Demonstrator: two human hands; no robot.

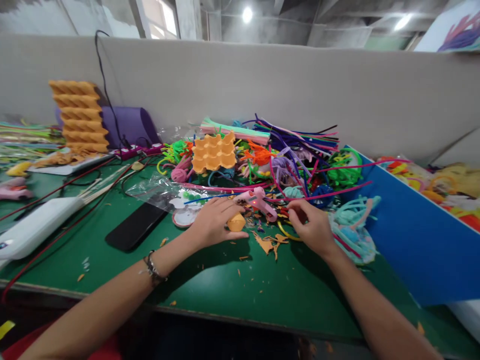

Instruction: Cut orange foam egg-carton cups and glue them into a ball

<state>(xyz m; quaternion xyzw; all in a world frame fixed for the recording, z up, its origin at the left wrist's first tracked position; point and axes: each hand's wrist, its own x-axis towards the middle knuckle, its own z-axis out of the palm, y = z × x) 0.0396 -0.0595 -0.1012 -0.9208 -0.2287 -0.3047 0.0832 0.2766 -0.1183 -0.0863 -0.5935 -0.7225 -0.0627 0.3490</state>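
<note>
My left hand (214, 221) is closed around a small orange cup piece (236, 222) cut from egg carton, thumb below it and fingers above. Just beyond it, a pink glue gun (258, 201) lies on the green table. My right hand (312, 226) is to the right of the glue gun, thumb and fingers bent together near small dark and red bits; what they grip, if anything, is hidden. Torn orange scraps (267, 244) lie between my hands. A yellow pipe cleaner (288, 233) curves beside my right fingers.
Tangled pipe cleaners (288, 165) and an orange egg-carton piece (214, 152) are heaped behind my hands. A black phone (137, 227) and a white tool (41, 225) are to the left. A blue board (420, 235) stands along the right; cords cross the table's left side.
</note>
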